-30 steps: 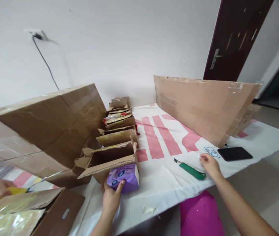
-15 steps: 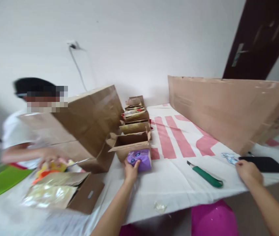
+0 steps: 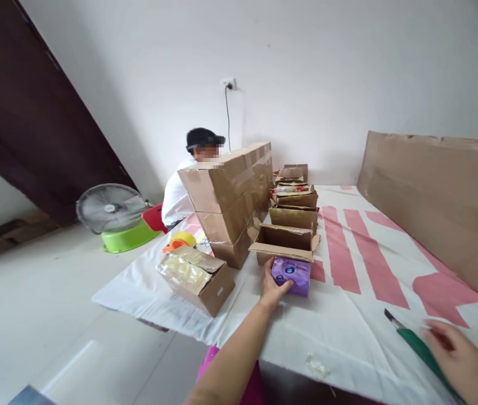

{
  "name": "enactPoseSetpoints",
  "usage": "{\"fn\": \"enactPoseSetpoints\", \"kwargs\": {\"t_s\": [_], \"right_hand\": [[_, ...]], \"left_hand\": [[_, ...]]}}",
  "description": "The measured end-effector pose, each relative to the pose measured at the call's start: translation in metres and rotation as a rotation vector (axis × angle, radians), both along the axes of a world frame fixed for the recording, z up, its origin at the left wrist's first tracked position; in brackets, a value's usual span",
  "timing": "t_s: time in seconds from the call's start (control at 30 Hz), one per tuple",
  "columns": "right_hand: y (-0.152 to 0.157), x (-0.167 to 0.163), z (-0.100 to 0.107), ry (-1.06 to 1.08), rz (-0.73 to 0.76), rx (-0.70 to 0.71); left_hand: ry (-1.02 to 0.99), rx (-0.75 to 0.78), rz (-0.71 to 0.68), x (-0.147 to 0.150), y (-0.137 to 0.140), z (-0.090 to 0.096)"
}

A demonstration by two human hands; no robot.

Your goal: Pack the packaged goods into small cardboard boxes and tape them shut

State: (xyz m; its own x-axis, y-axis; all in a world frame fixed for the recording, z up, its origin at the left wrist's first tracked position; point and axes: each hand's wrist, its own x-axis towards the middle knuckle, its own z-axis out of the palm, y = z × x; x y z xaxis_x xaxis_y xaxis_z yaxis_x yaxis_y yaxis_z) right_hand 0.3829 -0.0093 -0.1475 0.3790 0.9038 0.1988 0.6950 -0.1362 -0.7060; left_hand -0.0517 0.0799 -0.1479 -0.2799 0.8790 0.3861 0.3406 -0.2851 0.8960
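My left hand (image 3: 273,287) is closed around the left side of a purple packet (image 3: 296,274) with round blue prints. The packet sits on the cloth, right in front of an open cardboard box (image 3: 283,239) with its flaps raised. At the lower right, my right hand (image 3: 458,354) is blurred, its fingers partly curled, beside a green-handled utility knife (image 3: 422,351) whose blade points up and left. Whether the hand touches the knife cannot be told. A taped carton (image 3: 199,275) stands to the left of my left forearm.
Stacked sealed cartons (image 3: 230,197) rise left of a row of open boxes (image 3: 293,199). A large cardboard sheet (image 3: 437,197) stands at right. Behind the cartons sits a person in a white shirt (image 3: 175,197). A yellow-orange tape dispenser (image 3: 180,242) and a fan (image 3: 115,208) are at left.
The view has swung left, bringing the fan and floor into sight. My right hand has left the crumpled blue-white piece and the black phone-like slab for the knife. My left hand stays on the packet.
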Motion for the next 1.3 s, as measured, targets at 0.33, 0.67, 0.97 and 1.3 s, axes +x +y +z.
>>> {"fn": "enactPoseSetpoints", "kwargs": {"t_s": [0.33,0.67,0.97,1.3], "right_hand": [[0.053,-0.262,0.003,0.528,0.715,0.021],[0.067,-0.294,-0.015,0.534,0.747,0.038],[0.030,-0.270,0.007,0.396,0.657,0.097],[-0.022,-0.243,-0.010,0.446,0.746,0.022]], "left_hand": [[-0.009,0.034,0.047,-0.009,-0.006,0.009],[-0.033,-0.018,0.231,-0.010,-0.001,0.009],[0.151,0.042,0.232,-0.012,-0.061,0.036],[0.288,0.161,0.757,-0.188,-0.099,0.138]]}}
